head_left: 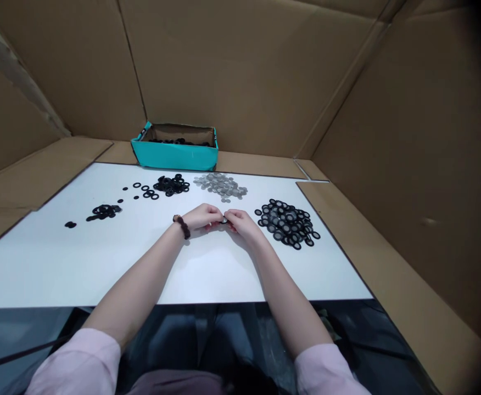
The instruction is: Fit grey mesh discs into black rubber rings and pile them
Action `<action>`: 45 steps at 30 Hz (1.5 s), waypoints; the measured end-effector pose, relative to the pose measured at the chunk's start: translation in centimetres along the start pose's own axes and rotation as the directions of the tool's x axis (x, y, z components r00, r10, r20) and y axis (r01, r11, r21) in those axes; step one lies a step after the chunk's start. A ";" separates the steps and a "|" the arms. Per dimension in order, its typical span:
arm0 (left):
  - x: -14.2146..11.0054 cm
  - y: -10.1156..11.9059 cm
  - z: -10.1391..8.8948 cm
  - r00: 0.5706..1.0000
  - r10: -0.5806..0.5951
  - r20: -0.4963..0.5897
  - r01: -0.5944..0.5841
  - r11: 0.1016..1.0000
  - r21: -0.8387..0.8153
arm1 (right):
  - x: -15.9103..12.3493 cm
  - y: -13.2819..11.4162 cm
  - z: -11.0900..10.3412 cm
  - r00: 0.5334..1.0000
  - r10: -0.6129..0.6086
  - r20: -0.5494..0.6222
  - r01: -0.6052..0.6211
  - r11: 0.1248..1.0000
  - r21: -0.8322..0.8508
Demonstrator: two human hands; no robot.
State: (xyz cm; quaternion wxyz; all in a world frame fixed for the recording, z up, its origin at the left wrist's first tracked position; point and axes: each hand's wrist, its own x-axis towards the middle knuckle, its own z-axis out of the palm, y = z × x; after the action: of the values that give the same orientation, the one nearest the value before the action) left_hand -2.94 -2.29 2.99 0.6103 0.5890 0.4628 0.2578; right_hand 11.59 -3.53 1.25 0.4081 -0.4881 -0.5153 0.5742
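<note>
My left hand [204, 217] and my right hand [240, 221] meet over the white board, fingertips pinched together. Between them is a small black ring with a pale disc [224, 220], mostly covered by the fingers. Beyond the hands lies a heap of translucent grey discs [223, 185]. Left of that sits a pile of black rings [171, 185]. To the right of my right hand is a large heap of black rings with grey centres [287, 222]. A dark beaded bracelet circles my left wrist.
A teal-sided cardboard box [174, 156] holding black pieces stands at the back edge. Another small cluster of black pieces [104, 212] lies at left, with several loose rings and dots nearby. Cardboard walls [240, 77] enclose the white board [141, 274].
</note>
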 end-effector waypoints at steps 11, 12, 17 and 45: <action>0.7 -0.4 1.1 0.974 0.016 -0.225 -0.033 0.997 -0.069 | 0.3 0.7 0.2 0.993 -0.085 -0.079 0.080 0.995 -0.067; 0.7 -0.5 1.1 0.976 0.023 -0.219 -0.042 0.996 -0.083 | 0.3 0.7 0.2 0.993 -0.073 -0.089 0.069 0.996 -0.047; -0.1 0.0 -0.1 0.993 -0.026 0.115 0.023 0.999 0.030 | 0.4 0.5 -0.8 0.993 0.047 0.105 -0.039 0.996 -0.075; 0.3 -0.2 -0.4 1.000 0.008 0.008 -0.008 0.997 0.079 | -0.5 -0.5 -0.1 0.984 0.170 0.060 -0.173 0.983 0.054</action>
State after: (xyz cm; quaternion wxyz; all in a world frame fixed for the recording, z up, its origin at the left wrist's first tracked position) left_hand -3.18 -1.92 2.78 0.5872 0.6155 0.4679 0.2395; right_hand 11.77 -3.95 1.79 0.3570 -0.5025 -0.4653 0.6353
